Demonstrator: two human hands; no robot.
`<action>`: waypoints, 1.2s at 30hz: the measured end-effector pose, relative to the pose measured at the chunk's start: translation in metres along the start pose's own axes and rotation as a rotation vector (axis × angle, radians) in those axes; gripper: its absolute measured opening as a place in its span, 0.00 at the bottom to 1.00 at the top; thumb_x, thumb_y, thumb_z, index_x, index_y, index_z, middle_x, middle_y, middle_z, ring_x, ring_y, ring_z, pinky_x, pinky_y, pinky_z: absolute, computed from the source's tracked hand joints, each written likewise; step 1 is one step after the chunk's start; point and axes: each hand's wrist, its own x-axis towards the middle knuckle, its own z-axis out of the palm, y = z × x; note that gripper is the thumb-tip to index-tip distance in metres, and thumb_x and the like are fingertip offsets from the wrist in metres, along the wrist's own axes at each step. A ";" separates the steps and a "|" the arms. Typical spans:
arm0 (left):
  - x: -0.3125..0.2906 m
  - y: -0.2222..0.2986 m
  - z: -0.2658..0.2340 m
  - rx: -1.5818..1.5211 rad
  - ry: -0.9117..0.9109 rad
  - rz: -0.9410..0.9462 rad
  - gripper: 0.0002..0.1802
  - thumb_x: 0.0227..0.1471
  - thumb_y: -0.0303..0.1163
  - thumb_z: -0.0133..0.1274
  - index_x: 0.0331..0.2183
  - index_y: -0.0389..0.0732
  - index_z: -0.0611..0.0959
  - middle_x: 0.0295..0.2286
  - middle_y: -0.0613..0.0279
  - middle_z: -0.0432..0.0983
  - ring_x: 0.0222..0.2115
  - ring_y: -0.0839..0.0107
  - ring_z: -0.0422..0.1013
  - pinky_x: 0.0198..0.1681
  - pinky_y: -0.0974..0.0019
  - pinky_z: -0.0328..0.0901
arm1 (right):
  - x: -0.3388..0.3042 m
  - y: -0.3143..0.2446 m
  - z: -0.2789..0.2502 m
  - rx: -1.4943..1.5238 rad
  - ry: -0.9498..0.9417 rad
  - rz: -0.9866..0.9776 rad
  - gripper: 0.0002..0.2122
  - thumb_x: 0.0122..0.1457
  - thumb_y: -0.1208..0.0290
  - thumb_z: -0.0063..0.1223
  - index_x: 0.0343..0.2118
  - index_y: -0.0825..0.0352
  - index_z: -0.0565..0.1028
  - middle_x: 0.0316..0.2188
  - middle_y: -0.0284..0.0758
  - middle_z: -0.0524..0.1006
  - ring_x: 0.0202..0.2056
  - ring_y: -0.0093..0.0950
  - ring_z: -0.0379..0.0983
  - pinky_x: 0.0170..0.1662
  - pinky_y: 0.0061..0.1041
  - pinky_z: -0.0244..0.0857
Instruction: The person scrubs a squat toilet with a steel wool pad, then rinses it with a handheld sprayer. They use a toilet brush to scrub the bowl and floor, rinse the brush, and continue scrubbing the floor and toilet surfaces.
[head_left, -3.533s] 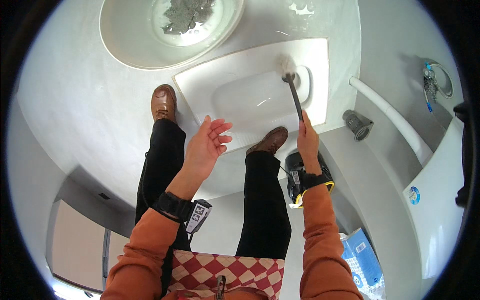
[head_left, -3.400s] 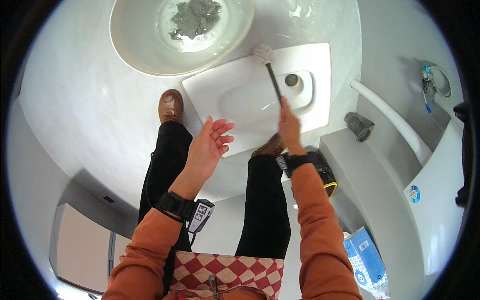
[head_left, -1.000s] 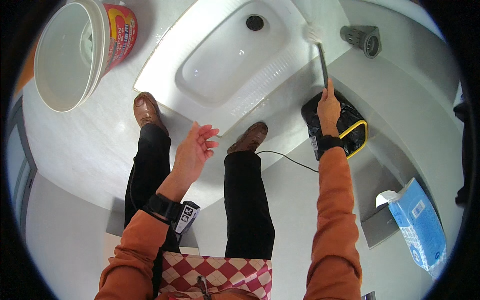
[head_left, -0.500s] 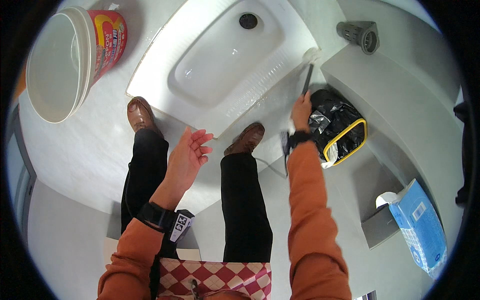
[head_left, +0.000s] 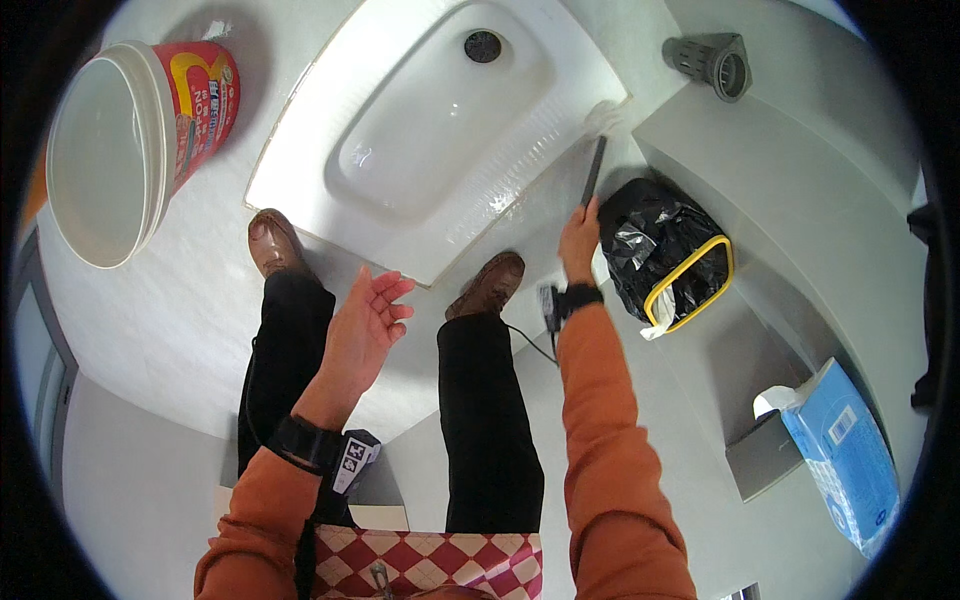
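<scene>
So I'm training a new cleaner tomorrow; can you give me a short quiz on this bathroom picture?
1. True or false: the right hand holds the brush.
2. The brush head rests at: A) the squat pan's corner rim, B) the bucket, C) the black bin.
3. Fill in: the left hand is open and holds ____.

Key: 1 true; 2 A; 3 nothing.

Glossy white ceramic squat pan (head_left: 430, 130), shiny black plastic bin bag (head_left: 655, 240), matt grey floor (head_left: 170, 320), polished brown leather shoes (head_left: 272, 240).
</scene>
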 end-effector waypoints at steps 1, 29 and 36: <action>0.000 -0.001 0.000 0.004 0.027 -0.023 0.22 0.55 0.49 0.38 0.38 0.41 0.72 0.35 0.64 0.72 0.28 0.77 0.67 0.30 0.74 0.59 | 0.011 -0.005 0.003 0.094 -0.019 0.102 0.21 0.58 0.67 0.35 0.55 0.66 0.55 0.40 0.52 0.70 0.40 0.48 0.68 0.42 0.37 0.61; 0.000 0.016 -0.004 -0.112 0.033 -0.001 0.22 0.54 0.50 0.38 0.38 0.41 0.72 0.35 0.64 0.72 0.27 0.76 0.67 0.29 0.74 0.59 | 0.074 -0.083 -0.024 -0.034 0.060 -0.115 0.21 0.57 0.71 0.36 0.55 0.68 0.54 0.37 0.52 0.71 0.38 0.45 0.69 0.39 0.35 0.62; -0.006 0.024 0.004 -0.128 0.016 0.037 0.19 0.54 0.49 0.40 0.36 0.44 0.73 0.33 0.67 0.71 0.27 0.77 0.65 0.28 0.75 0.59 | 0.067 -0.187 0.039 0.115 -0.089 -0.311 0.21 0.58 0.70 0.34 0.56 0.62 0.54 0.28 0.43 0.70 0.23 0.33 0.64 0.22 0.29 0.58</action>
